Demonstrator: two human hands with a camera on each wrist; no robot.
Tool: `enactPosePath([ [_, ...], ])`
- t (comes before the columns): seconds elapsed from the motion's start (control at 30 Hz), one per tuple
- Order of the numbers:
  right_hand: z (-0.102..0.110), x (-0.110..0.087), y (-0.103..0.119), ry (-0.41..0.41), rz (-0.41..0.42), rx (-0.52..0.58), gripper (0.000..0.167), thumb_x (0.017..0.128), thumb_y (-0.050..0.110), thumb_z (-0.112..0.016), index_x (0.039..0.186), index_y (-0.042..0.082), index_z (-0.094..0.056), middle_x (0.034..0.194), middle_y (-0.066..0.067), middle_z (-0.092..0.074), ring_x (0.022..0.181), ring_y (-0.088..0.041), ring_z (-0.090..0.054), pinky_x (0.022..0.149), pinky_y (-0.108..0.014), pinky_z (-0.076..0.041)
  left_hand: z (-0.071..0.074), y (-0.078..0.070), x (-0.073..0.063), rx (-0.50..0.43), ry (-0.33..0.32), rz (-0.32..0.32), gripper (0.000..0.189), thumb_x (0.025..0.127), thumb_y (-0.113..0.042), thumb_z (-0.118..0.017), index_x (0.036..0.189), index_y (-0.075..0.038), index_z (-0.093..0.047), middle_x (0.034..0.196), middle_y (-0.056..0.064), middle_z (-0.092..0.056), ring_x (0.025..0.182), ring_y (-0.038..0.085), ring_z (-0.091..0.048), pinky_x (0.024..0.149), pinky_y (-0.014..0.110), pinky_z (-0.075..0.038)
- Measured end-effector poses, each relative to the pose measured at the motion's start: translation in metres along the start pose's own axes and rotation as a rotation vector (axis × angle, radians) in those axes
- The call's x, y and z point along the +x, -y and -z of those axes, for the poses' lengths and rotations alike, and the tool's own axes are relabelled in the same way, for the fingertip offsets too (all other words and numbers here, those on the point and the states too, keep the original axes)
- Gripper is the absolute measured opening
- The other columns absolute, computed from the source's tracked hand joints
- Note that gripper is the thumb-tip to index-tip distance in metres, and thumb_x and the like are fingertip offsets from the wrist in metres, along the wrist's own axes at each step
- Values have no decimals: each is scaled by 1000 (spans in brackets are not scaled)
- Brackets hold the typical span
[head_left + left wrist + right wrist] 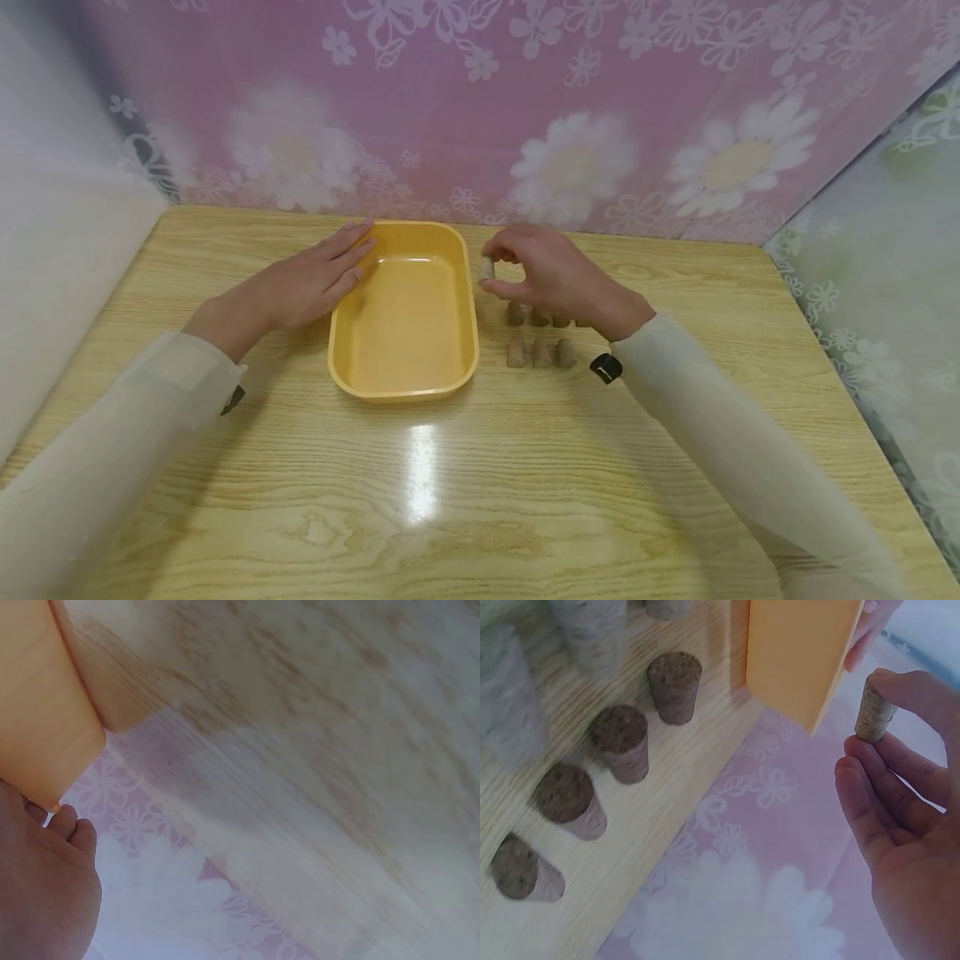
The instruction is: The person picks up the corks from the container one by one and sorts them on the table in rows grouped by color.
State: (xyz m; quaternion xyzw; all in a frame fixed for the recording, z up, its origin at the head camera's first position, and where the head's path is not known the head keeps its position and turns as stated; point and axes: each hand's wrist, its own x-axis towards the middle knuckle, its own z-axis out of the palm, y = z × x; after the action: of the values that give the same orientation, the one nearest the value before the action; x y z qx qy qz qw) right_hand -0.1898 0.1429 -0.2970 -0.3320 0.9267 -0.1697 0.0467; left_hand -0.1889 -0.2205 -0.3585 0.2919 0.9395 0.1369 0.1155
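Note:
A yellow plastic tray (408,333), with nothing in it, stands on the wooden table. My left hand (311,283) rests on its left rim with the fingers extended over the edge. In the left wrist view only part of that hand (49,877) shows, against the tray's outer wall (45,697). Just beyond the tray's right rim, my right hand (558,271) pinches a small tapered cork stopper (874,712) between thumb and fingers, held above the table. Below this hand, several more cork stoppers (542,354) stand in two rows; the hand partly covers the back row.
The wooden table (315,500) reaches back to a pink flowered cloth (450,125) hanging behind it. A pale cloth (67,183) hangs at the left, and a greenish flowered one (892,250) at the right. Both forearms wear light sleeves (720,433).

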Motion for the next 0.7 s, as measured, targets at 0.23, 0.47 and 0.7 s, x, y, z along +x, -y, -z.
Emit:
enactPosePath([
  [0.23, 5, -12, -7, -6, -19, -20, 42, 101, 30, -82, 132, 4, -71, 126, -12, -73, 114, -30, -67, 103, -48, -58, 0, 0, 0, -9, 6, 5, 64, 121, -39, -27, 177, -16, -7, 186, 0, 10, 172, 31, 4, 137, 63, -14],
  [0.47, 3, -27, -15, -10, -26, -24, 41, 101, 30, -81, 131, 4, -72, 125, -12, -73, 112, -30, -67, 102, -48, -58, 0, 0, 1, -5, 9, -5, 64, 121, -38, -27, 177, -15, -6, 186, 2, 10, 172, 32, 4, 137, 63, -13],
  [0.7, 3, -39, -22, -29, -39, -42, 39, 101, 28, -82, 130, 5, -72, 125, -12, -73, 112, -30, -67, 100, -50, -59, 1, -1, 0, -5, 8, -2, 65, 121, -39, -27, 177, -16, -6, 186, 2, 10, 172, 33, 4, 137, 63, -14],
])
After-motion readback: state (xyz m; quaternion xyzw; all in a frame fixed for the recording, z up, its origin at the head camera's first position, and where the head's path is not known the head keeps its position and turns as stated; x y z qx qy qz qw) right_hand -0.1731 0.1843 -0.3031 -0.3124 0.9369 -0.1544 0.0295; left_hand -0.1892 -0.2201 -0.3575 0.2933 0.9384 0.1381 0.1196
